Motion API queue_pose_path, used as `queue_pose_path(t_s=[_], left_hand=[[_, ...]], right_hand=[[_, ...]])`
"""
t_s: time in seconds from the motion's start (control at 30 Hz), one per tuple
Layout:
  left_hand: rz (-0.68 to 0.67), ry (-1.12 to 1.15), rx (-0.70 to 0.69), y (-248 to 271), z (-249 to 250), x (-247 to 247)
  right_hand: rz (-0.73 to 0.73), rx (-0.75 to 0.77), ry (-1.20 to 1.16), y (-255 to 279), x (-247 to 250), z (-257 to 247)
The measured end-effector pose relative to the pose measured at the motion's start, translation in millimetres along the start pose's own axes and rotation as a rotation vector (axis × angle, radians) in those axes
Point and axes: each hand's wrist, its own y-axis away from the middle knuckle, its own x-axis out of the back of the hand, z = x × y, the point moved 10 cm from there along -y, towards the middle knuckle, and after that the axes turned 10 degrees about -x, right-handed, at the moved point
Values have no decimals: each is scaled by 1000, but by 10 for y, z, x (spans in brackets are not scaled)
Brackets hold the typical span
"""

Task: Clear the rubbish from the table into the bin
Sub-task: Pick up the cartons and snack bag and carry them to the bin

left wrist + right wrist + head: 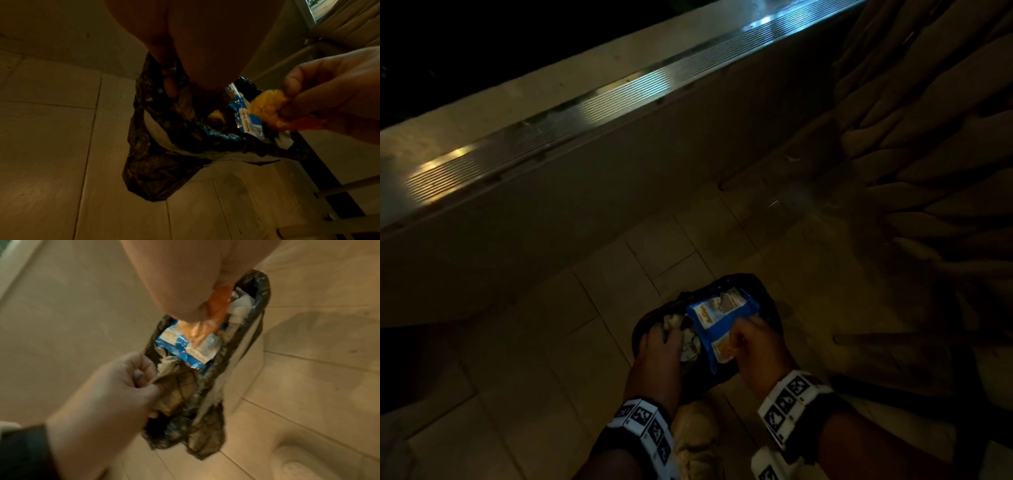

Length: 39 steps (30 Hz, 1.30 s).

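A black bin bag (758, 291) hangs open over the tiled floor, with a white lining showing inside (164, 138). My left hand (661, 346) grips its near rim together with some crumpled brownish paper (174, 374). My right hand (753, 339) is over the bag's mouth and pinches an orange wrapper (216, 313). A blue and white snack packet (715, 315) lies under it, half inside the bag. White scraps (240, 305) sit deeper in the bag. In the left wrist view the right hand (329, 97) holds the orange wrapper (267, 107) above the blue packet (246, 120).
The room is dim. A pale ledge with a ribbed metal strip (619, 99) runs across the upper left. Folded curtain cloth (928, 154) fills the right side. Thin furniture legs (876, 339) stand at the right. Beige floor tiles (534, 359) lie below.
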Motion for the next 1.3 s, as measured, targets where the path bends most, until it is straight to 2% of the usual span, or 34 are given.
queue_pose_path(t_s=[0.1, 0.17, 0.23, 0.33, 0.43, 0.5, 0.57, 0.77, 0.87, 0.93, 1.0, 1.17, 1.3], left_hand=[[16, -2, -8, 3, 21, 28], [8, -12, 3, 14, 17, 25], [21, 2, 4, 22, 4, 27], [35, -1, -22, 44, 38, 34], [79, -28, -52, 117, 143, 189], [111, -67, -60, 214, 226, 352], [156, -60, -54, 381, 319, 581], [237, -37, 2, 1038, 608, 1345], [274, -26, 12, 1394, 810, 1787], [310, -17, 0, 1642, 955, 2083], [332, -28, -8, 1891, 1117, 2367], [379, -29, -65, 2476, 1617, 2970], [394, -16, -156, 2683, 2352, 3377]], right_hand=[[101, 117, -85, 60, 146, -113], [113, 146, -41, 42, 138, -118], [17, 169, 96, -4, -44, -123], [-120, 126, 446, -24, -332, -11], [-65, 65, 637, -11, -313, 14], [-10, 65, 698, 37, -209, -77], [-16, 66, 723, 108, -81, -161], [-105, -150, 644, 519, 490, -479], [-246, -211, 638, 978, 851, -711], [-300, -132, 678, 1299, 1144, -923], [-325, -129, 548, 1558, 1487, -1055], [-212, -96, -86, 2273, 2600, -1428], [-204, 33, -286, 3293, 3445, -1384]])
